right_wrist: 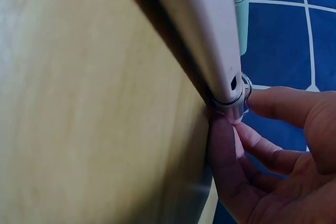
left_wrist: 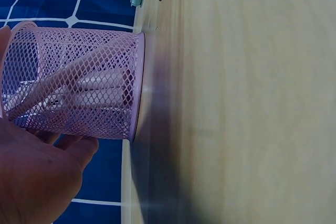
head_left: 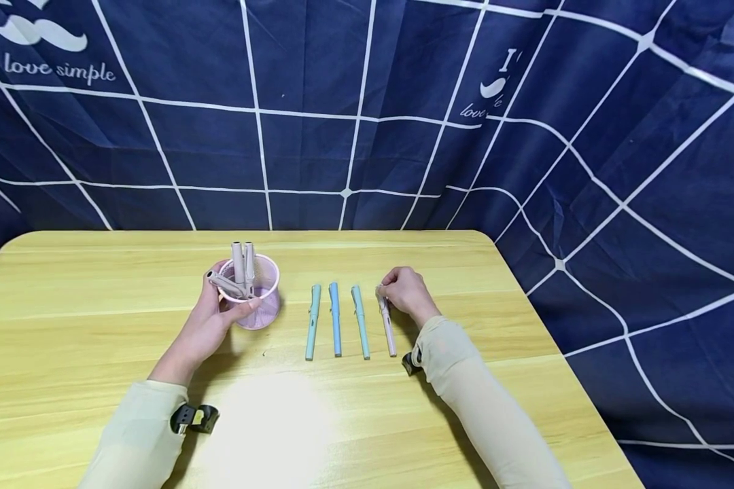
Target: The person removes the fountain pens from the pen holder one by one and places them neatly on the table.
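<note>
Pink pen [right_wrist: 202,30] pinched by R hand [head_left: 408,293]; L hand [head_left: 206,327] grips mesh cup [head_left: 269,307]; 3 pens [head_left: 335,322] btwn.

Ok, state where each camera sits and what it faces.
Head: worn on the head, looking forward and down at the table; left hand, right hand and sleeves show.
Left wrist: worn there, facing the mesh cup; that hand shows.
Right wrist: worn there, facing the pink pen; that hand shows.
Head and left wrist share the cup.

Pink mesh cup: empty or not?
Not empty. Pens poke out of the cup in the head view, and show through its mesh in the left wrist view.
</note>
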